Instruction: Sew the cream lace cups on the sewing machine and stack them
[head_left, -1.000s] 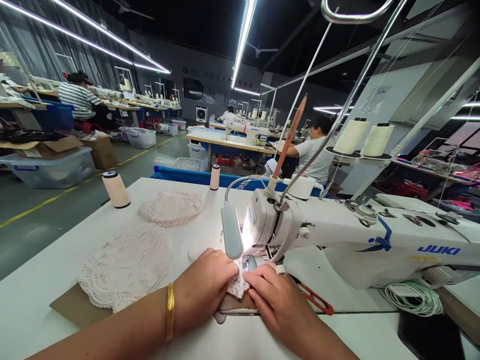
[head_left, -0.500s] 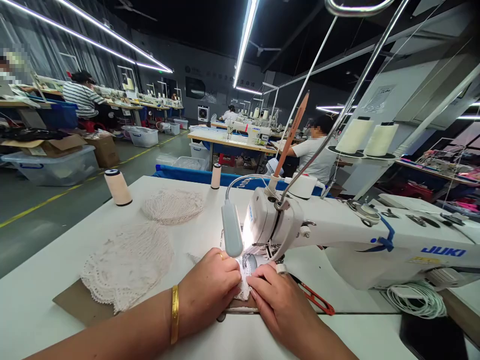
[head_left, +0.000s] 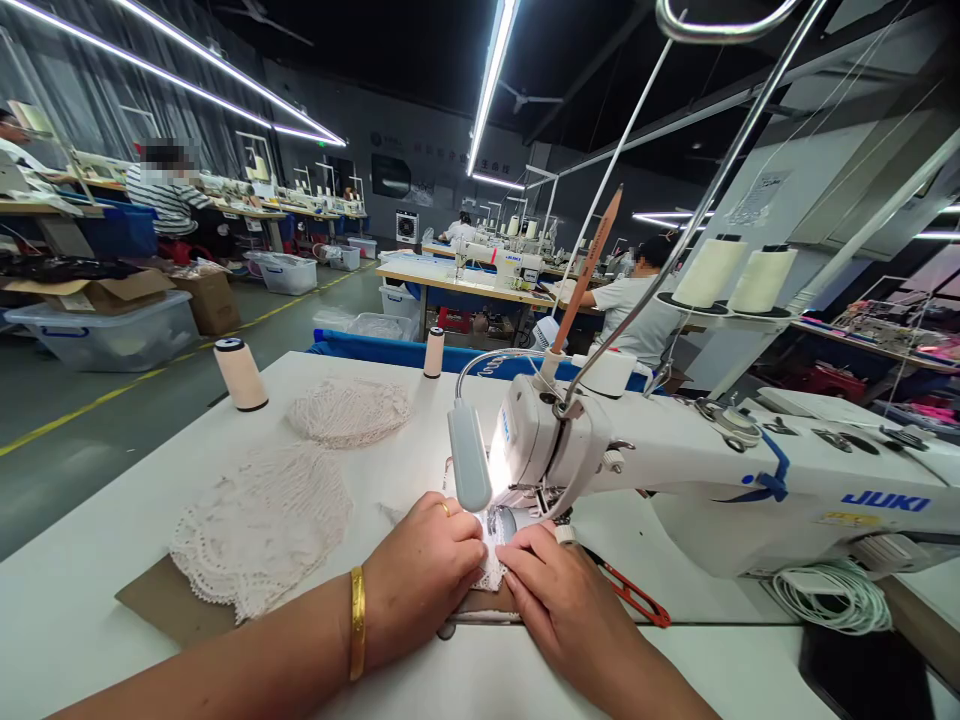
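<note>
A small piece of white lace [head_left: 491, 572] lies under the needle area of the white sewing machine [head_left: 525, 440]. My left hand [head_left: 427, 570] grips its left side with curled fingers; a gold bangle is on that wrist. On the right edge, my right hand [head_left: 551, 580] pinches the lace between thumb and fingers. A grey lamp [head_left: 469, 460] shines just above, hiding part of the needle area. Orange-handled snips [head_left: 637, 595] lie to the right of my right hand. Two heaps of pale lace, a nearer one [head_left: 259, 525] and a farther one [head_left: 349, 410], rest at the left.
Two peach thread cones, one at the left [head_left: 241, 375] and one at the back [head_left: 433, 353], stand on the white table [head_left: 67, 600]. A coiled white cable [head_left: 832, 597] and a black object [head_left: 862, 670] sit at right. Other people work at machines beyond.
The lace has moved slightly away from me, toward the needle area, and less of it shows at the near end. Both hands keep their hold. The whole view has shifted slightly.
</note>
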